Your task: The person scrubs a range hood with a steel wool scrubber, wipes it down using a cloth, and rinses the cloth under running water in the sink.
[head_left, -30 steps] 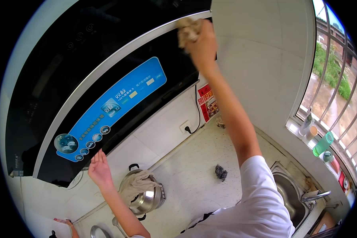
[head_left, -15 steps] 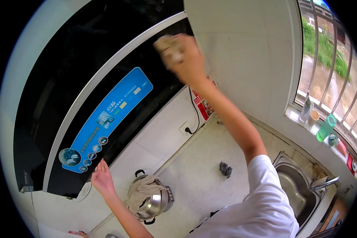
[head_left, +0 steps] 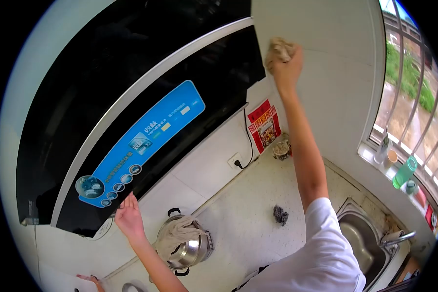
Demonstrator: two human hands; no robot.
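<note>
High at the upper right, my right hand (head_left: 288, 68) grips a crumpled beige cloth (head_left: 280, 50), beside the right end of a black range hood (head_left: 224, 63) and in front of the tiled wall. My left hand (head_left: 130, 217) has its fingers stretched out at the hood's lower edge, below the blue sticker (head_left: 153, 136), holding nothing. Beneath it to the right, a steel pot (head_left: 193, 249) with black handles has another beige cloth (head_left: 177, 232) draped over its lid.
A dark scourer (head_left: 280, 215) lies on the pale counter (head_left: 243, 228). At the right is a steel sink (head_left: 357, 233) with a faucet (head_left: 399, 238). Cups and a green bottle (head_left: 405, 172) line the barred window's sill. Another person's hand (head_left: 90, 279) shows at bottom left.
My right hand with the cloth has moved left across the hood, then right, off its front to beside its end. My left hand has stayed at the hood's lower edge. The view has shifted.
</note>
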